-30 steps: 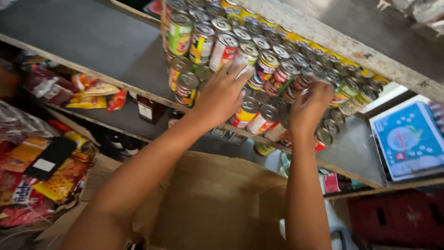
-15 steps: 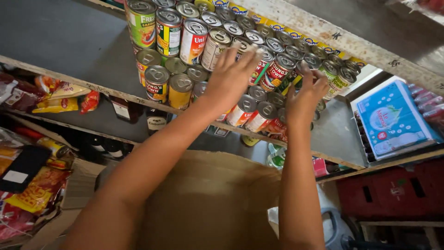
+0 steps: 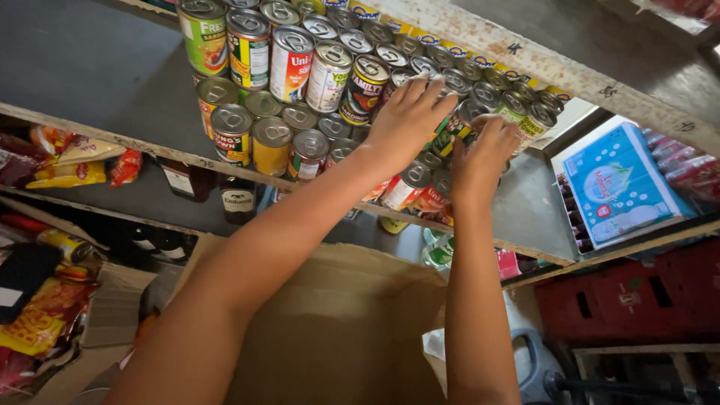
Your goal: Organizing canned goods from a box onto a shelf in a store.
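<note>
Both my hands reach up onto a grey shelf [image 3: 90,67] packed with stacked tin cans [image 3: 300,67] in two layers. My left hand [image 3: 409,116] lies on the cans in the middle of the stack, fingers spread over their tops and sides. Just right of it, my right hand [image 3: 480,157] curls around a green-labelled can [image 3: 459,129] in the upper layer. More cans [image 3: 409,187] show under my hands at the shelf's front edge.
An open brown cardboard box [image 3: 337,330] sits below my arms. Snack packets [image 3: 67,161] and dark bottles [image 3: 236,199] fill the lower left shelves. A blue-and-white carton [image 3: 615,187] stands at the right above red crates [image 3: 637,292].
Both hands have shifted a little higher and further into the stack. The view has tilted, so the cans now sit more to the left of the picture.
</note>
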